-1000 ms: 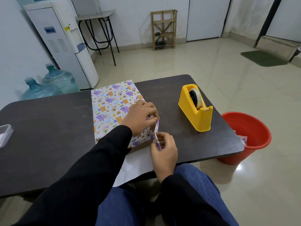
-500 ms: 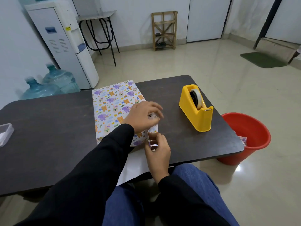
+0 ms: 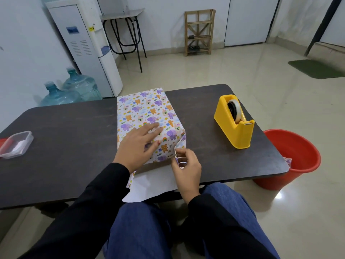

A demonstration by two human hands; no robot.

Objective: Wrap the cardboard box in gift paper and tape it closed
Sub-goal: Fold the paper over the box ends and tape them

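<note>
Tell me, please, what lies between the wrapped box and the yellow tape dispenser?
Nothing: in the head view, only bare dark tabletop separates the wrapped box from the tape dispenser.

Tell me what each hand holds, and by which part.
The right hand pinches the gift paper by its folded flap at the near right corner of the box. The left hand grips nothing; its straight fingers press flat on top.

no readable text, gift paper (image 3: 147, 111) printed with cartoon animals only, water dispenser (image 3: 84, 43) labels too small
</note>
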